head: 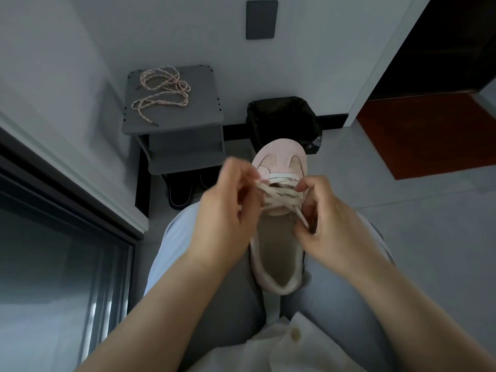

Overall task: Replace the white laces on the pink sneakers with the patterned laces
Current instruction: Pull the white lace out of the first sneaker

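A pink sneaker (pixel 276 253) lies on my lap, toe pointing away, threaded with a white lace (pixel 281 196). My left hand (pixel 228 208) pinches the lace at the sneaker's left eyelets. My right hand (pixel 327 221) grips the lace on the right side, fingers curled round a loose end. The patterned laces (pixel 161 89), pink and white, lie coiled on top of a grey shelf (pixel 198 103) ahead on the left. Only one pink sneaker is in view.
A bin with a black bag (pixel 284 119) stands beyond the sneaker's toe. Dark slippers (pixel 182 191) sit under the grey shelf. A glass door frame (pixel 67 183) runs along the left. A red-brown mat (pixel 429 132) lies at the right.
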### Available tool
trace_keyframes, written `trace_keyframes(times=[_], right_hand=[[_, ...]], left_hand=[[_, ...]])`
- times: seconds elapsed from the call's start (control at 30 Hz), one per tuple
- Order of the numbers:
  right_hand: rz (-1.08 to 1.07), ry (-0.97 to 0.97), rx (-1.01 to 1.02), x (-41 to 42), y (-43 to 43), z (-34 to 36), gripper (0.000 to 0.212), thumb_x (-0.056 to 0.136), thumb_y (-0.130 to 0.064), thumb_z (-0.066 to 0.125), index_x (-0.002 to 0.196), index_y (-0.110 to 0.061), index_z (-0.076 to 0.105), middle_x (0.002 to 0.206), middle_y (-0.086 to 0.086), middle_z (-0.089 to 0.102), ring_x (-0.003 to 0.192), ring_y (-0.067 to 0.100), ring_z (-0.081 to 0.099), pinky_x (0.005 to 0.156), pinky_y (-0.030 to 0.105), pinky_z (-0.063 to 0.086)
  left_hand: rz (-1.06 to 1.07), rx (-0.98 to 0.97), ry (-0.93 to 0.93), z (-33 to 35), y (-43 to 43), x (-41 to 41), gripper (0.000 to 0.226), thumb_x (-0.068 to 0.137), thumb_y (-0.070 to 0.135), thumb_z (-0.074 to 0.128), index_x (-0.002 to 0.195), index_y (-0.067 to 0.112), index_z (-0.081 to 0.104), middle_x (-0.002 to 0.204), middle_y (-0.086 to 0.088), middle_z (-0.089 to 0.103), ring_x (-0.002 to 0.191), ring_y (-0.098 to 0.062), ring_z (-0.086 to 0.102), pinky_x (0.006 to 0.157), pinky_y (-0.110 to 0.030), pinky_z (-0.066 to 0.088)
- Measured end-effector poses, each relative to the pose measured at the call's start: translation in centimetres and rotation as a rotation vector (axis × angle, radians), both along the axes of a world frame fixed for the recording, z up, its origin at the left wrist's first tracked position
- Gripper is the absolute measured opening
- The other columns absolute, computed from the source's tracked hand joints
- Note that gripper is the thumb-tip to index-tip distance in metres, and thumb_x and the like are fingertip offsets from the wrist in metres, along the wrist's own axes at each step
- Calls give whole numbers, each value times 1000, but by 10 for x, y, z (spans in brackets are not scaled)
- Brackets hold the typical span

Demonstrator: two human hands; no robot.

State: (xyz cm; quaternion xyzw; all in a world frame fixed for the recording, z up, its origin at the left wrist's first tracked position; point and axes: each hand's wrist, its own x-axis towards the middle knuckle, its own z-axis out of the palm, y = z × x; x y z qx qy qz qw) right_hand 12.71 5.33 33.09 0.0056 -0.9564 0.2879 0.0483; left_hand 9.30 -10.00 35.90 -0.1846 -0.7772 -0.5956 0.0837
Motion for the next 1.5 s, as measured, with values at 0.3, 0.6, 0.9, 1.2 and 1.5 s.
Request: trace_keyframes(times=[0.3,0.6,0.9,1.2,1.5], right_hand=[[-131,25,-34,-4,-2,3,23,77,-18,65,88,-31,50,67,-12,49,59,5,51,53,16,42],[-58,189,-128,0,12,14,13,79,-12,70,82,-25,66,78,-11,66,75,6,62,63,9,45],[-111,-103,-452,-14,21,47,26,93,-34,44,85,-23,67,48,5,59,39,13,54,40,17,42],[-192,-140,-115,-21,8,15,14,73,-31,74,67,-24,62,59,-12,62,56,3,57,58,24,48],[-136,-182,-366,-30,3,21,19,94,-25,49,79,-14,54,62,-5,62,53,8,52,57,22,41]], left_hand=[[45,-455,143,44,-82,-99,20,92,29,45,86,22,62,55,6,52,50,-12,47,49,-22,37],[-285,-510,-156,-24,-4,-45,16,72,37,75,77,25,65,77,13,61,73,-2,56,66,-11,43],[-269,-567,-208,-24,-4,-45,18,78,30,65,79,15,56,69,9,54,62,-6,50,59,-9,38],[-508,-682,-209,-12,-13,-61,18,90,24,55,74,24,47,82,7,50,77,-9,49,68,-11,36],[-478,-696,-145,4,-6,-66,18,87,19,52,100,23,40,65,5,49,58,-6,43,55,-22,36]])
